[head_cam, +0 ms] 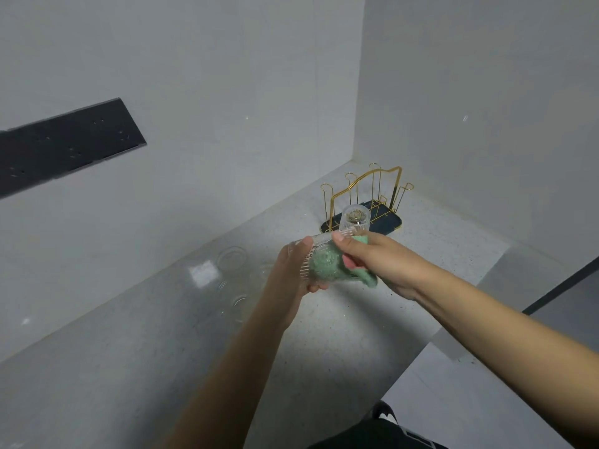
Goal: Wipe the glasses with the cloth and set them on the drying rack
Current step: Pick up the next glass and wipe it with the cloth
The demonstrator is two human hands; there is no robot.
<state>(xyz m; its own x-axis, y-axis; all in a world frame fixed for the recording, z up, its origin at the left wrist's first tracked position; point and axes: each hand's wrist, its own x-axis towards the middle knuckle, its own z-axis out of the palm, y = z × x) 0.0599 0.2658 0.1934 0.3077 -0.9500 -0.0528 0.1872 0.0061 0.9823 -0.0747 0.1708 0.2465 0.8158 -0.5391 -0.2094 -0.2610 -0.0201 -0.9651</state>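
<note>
Glass (319, 254) under wiping, held on its side above the bench (356, 335), mouth turned toward the right hand so the cloth can reach inside. Left hand (291, 280) wraps the ribbed wall, fingers curled round it in a firm grip, which steadies the glass against the rubbing. Green cloth (327, 265) is stuffed into the glass, a pink-edged tail hanging out below; right hand (372, 257) pinches this cloth, thumb lying along the rim, a hold that appears suited to twisting the cloth round the inner wall. Drying rack (366, 196), gold wire on a dark tray, stands beyond the hands in the corner where the two walls meet; one glass on the rack (354, 218) sits inverted on a front peg, the other pegs apparently free. Several more clear glasses (231, 259) stand on the bench to the left, faint against the pale surface, presumably awaiting their turn. Dark panel (64, 147) crosses the left wall.
</note>
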